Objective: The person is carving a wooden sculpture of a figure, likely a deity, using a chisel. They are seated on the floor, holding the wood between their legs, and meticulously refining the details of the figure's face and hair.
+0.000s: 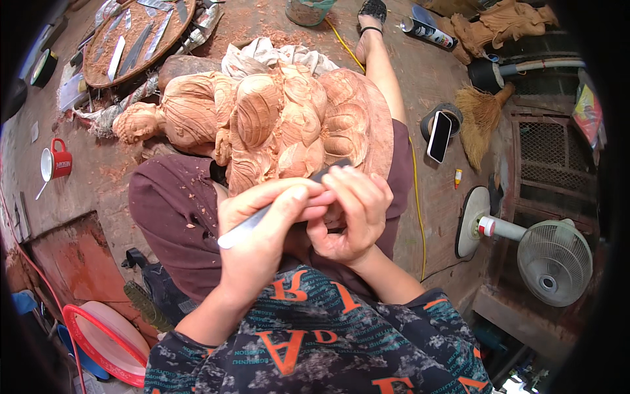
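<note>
A carved wooden figure [190,108] lies on its side across my lap, its head toward the left and its broad rounded base [374,125] toward the right. Just below it, my left hand [259,213] is closed around a slim flat metal carving tool [244,231]. The tool's pale rounded end sticks out on the left, and its dark end shows near my right fingertips. My right hand [354,210] is closed beside the left, its fingers pinching that dark end. My fingers hide the tool's middle. Both hands are in front of the figure's near side.
A round tray [102,69] of blades stands at the far left, and a red mug [59,161] on the floor nearer. To the right are a phone [439,136] on a dark pot, a hand broom [478,121] and a fan [554,262]. A yellow cord [416,197] crosses the floor.
</note>
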The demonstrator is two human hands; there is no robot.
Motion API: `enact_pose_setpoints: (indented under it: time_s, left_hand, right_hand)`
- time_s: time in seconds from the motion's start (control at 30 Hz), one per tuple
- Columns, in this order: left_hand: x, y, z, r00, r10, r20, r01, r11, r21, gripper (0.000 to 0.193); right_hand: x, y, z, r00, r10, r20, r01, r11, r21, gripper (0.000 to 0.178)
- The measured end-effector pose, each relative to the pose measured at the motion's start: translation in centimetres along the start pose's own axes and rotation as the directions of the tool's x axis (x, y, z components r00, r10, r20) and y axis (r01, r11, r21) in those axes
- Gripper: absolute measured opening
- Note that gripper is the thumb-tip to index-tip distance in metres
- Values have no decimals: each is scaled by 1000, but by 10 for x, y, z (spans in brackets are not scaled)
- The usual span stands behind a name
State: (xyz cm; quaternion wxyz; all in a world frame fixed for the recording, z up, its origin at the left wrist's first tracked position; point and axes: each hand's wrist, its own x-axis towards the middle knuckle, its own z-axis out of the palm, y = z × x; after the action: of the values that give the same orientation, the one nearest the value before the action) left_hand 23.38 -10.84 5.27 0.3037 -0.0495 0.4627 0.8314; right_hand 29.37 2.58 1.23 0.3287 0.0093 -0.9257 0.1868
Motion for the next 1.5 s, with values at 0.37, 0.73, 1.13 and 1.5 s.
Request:
enact_pose_setpoints:
  time_s: [0.37,0.73,1.13,1.5]
  left_hand:
    - [6,5,-10,994,-19,105,15,999,36,18]
    - [11,3,-16,987,9,160,-31,990,134,17]
    - [7,-10,-20,981,138,138,-156,978,135,17]
    - [5,1,-10,970,186,160,-233,902,363,14]
  right_hand:
    - [0,1,8,995,32,-93,-31,999,13,30]
    - [-1,5,4,999,-39,-14,39,999,-30,34]
    - [-1,5,2,999,-49,13,49,998,-30,36]
    - [1,2,0,1000,15,22,-16,1000,17,32]
